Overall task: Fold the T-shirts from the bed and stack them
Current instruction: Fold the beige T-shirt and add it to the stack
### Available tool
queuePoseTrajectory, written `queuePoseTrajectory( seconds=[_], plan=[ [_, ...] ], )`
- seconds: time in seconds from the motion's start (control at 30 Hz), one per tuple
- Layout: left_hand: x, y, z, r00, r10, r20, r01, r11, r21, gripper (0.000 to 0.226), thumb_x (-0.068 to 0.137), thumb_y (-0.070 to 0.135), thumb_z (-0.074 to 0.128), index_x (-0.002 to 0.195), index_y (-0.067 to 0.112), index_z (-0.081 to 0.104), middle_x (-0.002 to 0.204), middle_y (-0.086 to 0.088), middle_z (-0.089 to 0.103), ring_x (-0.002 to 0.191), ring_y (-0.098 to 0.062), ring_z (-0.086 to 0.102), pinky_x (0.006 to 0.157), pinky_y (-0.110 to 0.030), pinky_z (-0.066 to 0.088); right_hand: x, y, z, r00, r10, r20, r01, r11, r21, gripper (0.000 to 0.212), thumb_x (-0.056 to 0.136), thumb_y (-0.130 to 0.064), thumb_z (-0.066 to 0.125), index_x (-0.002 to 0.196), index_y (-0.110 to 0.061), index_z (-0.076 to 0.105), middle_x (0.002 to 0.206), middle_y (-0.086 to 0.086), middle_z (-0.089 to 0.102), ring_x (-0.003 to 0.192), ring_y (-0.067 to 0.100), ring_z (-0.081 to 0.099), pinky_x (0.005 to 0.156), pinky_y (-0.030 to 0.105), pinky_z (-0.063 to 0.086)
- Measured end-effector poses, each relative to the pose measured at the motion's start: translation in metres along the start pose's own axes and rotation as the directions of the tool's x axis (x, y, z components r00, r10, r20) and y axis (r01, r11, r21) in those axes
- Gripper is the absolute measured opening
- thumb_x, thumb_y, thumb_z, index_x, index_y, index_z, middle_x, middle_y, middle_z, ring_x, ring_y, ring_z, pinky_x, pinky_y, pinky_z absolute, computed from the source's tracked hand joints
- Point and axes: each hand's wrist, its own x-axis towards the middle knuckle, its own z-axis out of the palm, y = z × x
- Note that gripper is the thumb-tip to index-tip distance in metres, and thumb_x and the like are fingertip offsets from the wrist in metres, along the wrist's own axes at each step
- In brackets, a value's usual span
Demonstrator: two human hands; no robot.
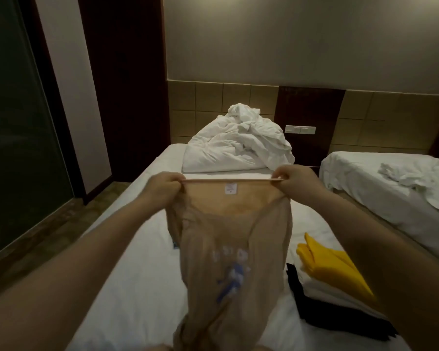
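Above the middle of the bed (147,269), a beige T-shirt (228,249) is being held up by its neckline. The collar edge is being pulled taut into a straight line running left to right, with the fingers of the left hand (162,187) curled round one end and those of the right hand (295,179) pinching the other. The shirt's long axis is being hung from the collar downward and toward the camera; the hem is being cut off by the lower frame edge. The inside of the back is being shown, with a small white label (230,190) just under the collar and a blue and white print (232,274) seen through the thin, softly creased cloth.

To the right of the hanging shirt, a stack (327,287) of folded shirts is being carried by the bed: a yellow shirt (332,267) on top, white below it, black at the bottom, with flat layers and straight edges. Smooth white sheet is being left bare to the left of the shirt. At the head of the bed a crumpled white duvet (238,145) is being heaped. A second bed (390,206) is being separated from the first by a narrow gap, and a rumpled white cloth (411,173) is lying on it.
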Motion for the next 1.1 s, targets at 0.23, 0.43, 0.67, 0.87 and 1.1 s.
queuePoseTrajectory(
  seconds=[0.23,0.43,0.67,0.87,1.1],
  plan=[
    [0.023,0.013,-0.032,1.0,0.009,-0.018,-0.011,0.989,-0.149,0.023,0.079,0.016,0.044,0.059,0.013,0.055,0.062,-0.002,0.048,0.065,-0.015,0.044,0.064,-0.03,0.034,-0.004,0.017,-0.001,0.982,0.078,0.173,-0.151,0.873,0.464,0.014,0.089,-0.026,0.06,0.096,-0.016,0.068,0.096,0.003,0.063,0.087,0.014,0.058,0.069,0.024,0.045],
    [0.014,0.012,-0.071,0.95,0.03,0.31,0.023,0.986,-0.165,0.046,0.065,0.049,0.063,0.087,0.009,0.068,0.081,-0.005,0.062,0.075,-0.015,0.06,0.066,-0.022,0.046,-0.011,0.019,-0.023,0.926,-0.092,0.367,-0.186,0.735,0.652,0.041,0.076,-0.047,0.068,0.1,-0.014,0.064,0.093,0.004,0.065,0.077,0.008,0.062,0.064,0.019,0.051],
    [0.01,0.002,-0.114,0.803,0.093,0.589,0.166,0.914,-0.37,0.052,0.046,0.052,0.086,0.085,0.02,0.074,0.083,-0.002,0.068,0.067,-0.012,0.064,0.059,-0.022,0.054,-0.014,0.001,-0.059,0.847,-0.201,0.492,-0.237,0.686,0.688,0.022,0.078,-0.021,0.067,0.092,-0.006,0.061,0.078,0.002,0.061,0.066,0.005,0.059,0.058,0.015,0.051],
    [0.003,0.015,-0.119,0.881,0.025,0.473,0.122,0.953,-0.278,0.039,0.062,0.052,0.076,0.079,0.019,0.066,0.081,-0.002,0.061,0.071,-0.015,0.057,0.063,-0.025,0.05,-0.009,-0.019,-0.065,0.995,-0.05,0.083,0.004,0.877,0.481,0.022,0.088,-0.023,0.062,0.097,-0.002,0.066,0.095,0.016,0.064,0.087,0.025,0.06,0.08,0.031,0.05],
    [0.007,0.068,-0.131,0.989,0.092,-0.113,-0.125,0.938,-0.325,0.022,0.097,0.018,0.042,0.084,0.015,0.06,0.077,-0.003,0.045,0.075,-0.014,0.048,0.074,-0.024,0.045,0.01,-0.065,-0.1,0.984,-0.068,-0.162,0.137,0.871,0.472,0.02,0.092,-0.028,0.055,0.104,-0.013,0.059,0.1,0.003,0.055,0.095,0.019,0.052,0.08,0.033,0.043]
  ],
)
